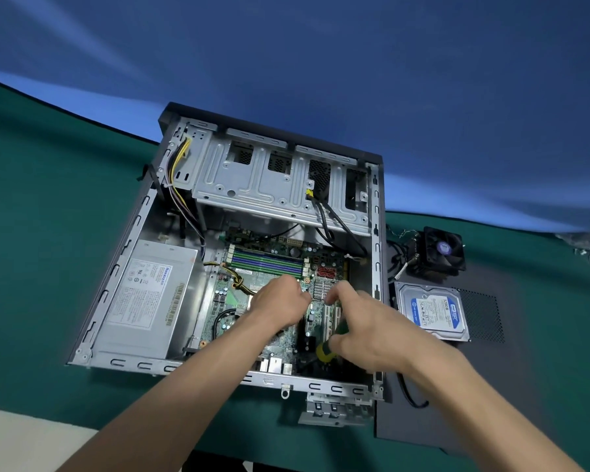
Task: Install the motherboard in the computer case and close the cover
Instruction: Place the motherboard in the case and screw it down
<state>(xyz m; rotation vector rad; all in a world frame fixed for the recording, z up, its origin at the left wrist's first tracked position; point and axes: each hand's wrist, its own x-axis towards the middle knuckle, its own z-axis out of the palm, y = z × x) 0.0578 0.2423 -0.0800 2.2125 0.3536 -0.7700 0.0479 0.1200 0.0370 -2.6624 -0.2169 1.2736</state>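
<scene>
- Power supply (147,298): grey box, seated in the case's near-left bay, well to the left of both hands.
- Computer case (92,301): lies open on its side on the green table (31,233). Contents: power supply, motherboard, drive cage (269,178) beyond the hands, and wire bundles.
- Motherboard (225,301): lies flat on the case floor, directly beneath both hands; memory slots show just past the fingers.
- Left hand (280,301): fingers curled down onto the board's centre; whether it pinches a screw or only presses, I cannot tell.
- Right hand (361,328): close beside the left, grasping a screwdriver (324,352) with a yellow-and-green handle; fingertips reach toward the same spot.
- Step in hand, as judged: fastening the board to the case with screws. The next move calls for the tip set square in the screw head and light, steady pressure, so it does not slip onto the circuitry.
- Cover (525,369): dark panel flat on the table, to the right of the right hand, not yet fitted.
- Hard drive (433,311): rests on the cover.
- Cooler fan (440,250): beyond the drive.
</scene>
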